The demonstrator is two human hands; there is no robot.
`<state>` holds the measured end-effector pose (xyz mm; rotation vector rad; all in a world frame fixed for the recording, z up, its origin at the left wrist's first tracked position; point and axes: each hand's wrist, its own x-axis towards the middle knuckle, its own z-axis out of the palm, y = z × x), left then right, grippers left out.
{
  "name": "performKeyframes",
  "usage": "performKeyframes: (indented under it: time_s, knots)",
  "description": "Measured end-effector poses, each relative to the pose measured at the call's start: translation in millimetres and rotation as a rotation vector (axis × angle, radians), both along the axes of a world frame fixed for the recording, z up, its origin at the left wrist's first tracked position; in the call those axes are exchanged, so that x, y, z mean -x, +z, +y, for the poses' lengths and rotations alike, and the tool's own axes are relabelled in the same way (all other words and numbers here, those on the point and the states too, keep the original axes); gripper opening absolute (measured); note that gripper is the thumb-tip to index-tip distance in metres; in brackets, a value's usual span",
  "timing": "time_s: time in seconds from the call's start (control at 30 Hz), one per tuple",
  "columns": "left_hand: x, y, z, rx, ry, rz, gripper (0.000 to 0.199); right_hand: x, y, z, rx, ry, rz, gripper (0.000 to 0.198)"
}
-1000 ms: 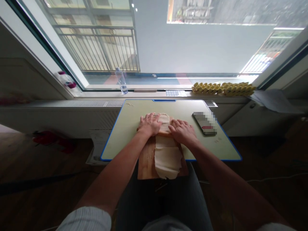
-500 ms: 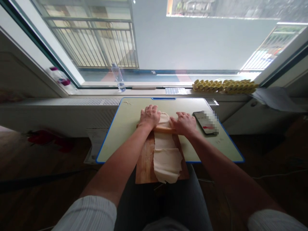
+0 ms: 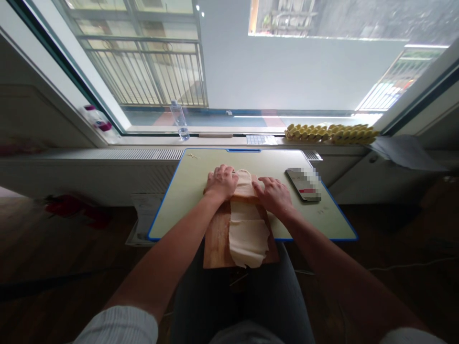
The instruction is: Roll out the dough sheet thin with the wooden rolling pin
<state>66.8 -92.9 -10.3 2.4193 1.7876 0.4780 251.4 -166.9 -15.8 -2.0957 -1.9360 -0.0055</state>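
Observation:
A long strip of pale dough (image 3: 249, 239) lies lengthwise on a wooden board (image 3: 217, 239), its near end ragged and its far end rounded. Across the dough runs a wooden rolling pin (image 3: 246, 199). My left hand (image 3: 220, 182) is over the pin's left end, fingers curled forward around it. On the right end rests my right hand (image 3: 274, 193), palm on the pin and fingers bent over it. Both hands cover the pin's ends, so only its middle shows.
The board lies partly on a pale folding table (image 3: 175, 205) with a blue rim and juts over my lap. A phone (image 3: 303, 185) lies to the right. Dough scraps (image 3: 191, 155) are at the far left corner. On the sill stand a plastic bottle (image 3: 180, 122) and yellow egg trays (image 3: 330, 134).
The rolling pin has shifted slightly toward me along the dough, with both hands still on it. The camera view has tilted a little.

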Motion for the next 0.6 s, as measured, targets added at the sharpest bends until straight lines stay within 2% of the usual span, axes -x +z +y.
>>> performKeyframes:
  time_s: [0.1, 0.17, 0.33, 0.47, 0.6]
  knots:
    - [5.4, 0.6, -18.7, -0.002, -0.026, 0.042, 0.039, 1.6, -5.1, -14.1, -0.05, 0.045, -0.038, 0.047]
    - [8.4, -1.9, -31.4, 0.019, -0.002, 0.069, 0.037, 5.4, -5.8, -20.5, -0.069, 0.017, -0.086, 0.047]
    - [10.5, -10.0, -54.8, -0.076, 0.071, 0.079, 0.039, 16.5, -0.3, -27.1, -0.006, -0.042, -0.145, 0.049]
    - [9.5, -12.5, -58.3, -0.126, 0.107, 0.057, 0.041, 17.2, 3.6, -25.3, 0.063, -0.03, -0.165, 0.051]
    - [8.9, -11.2, -45.4, -0.035, 0.121, 0.049, 0.046, 14.6, 7.7, -14.4, 0.105, -0.038, -0.169, 0.053]
